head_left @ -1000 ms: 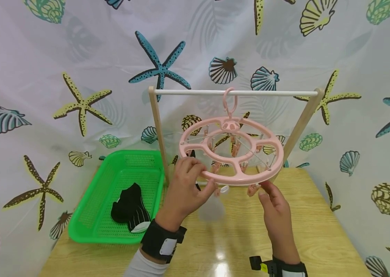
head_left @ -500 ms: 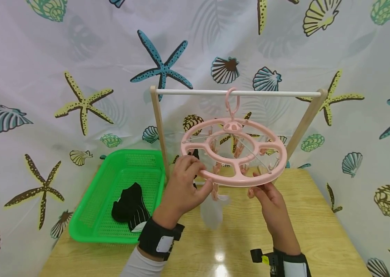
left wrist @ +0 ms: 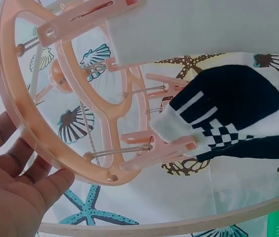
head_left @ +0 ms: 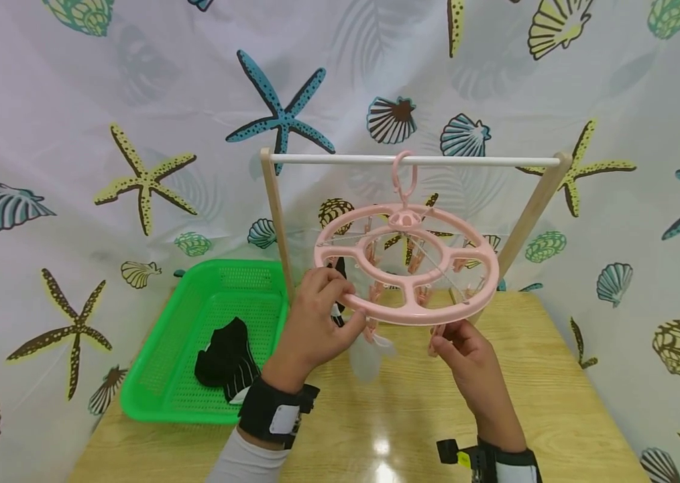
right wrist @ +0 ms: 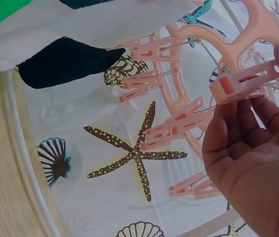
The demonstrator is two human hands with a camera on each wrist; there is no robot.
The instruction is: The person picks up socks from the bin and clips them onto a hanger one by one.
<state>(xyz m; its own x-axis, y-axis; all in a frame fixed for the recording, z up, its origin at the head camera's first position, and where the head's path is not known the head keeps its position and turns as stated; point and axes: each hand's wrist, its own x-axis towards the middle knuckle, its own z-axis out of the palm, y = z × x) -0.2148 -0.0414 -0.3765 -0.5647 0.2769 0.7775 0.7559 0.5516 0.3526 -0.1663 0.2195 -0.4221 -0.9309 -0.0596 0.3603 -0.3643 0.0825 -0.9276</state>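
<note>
Against seashell curtain (head_left: pixel 135 100), her left hand (head_left: pixel 316 329) grips the pink hanger ring (head_left: pixel 406 265) while right hand (head_left: pixel 467 352) pinches a peg (right wrist: pixel 245 79) beneath it.

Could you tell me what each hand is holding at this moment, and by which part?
The left hand grips the pink round hanger by its outer rim. The right hand pinches one pink clip hanging below the rim's near edge.
</note>
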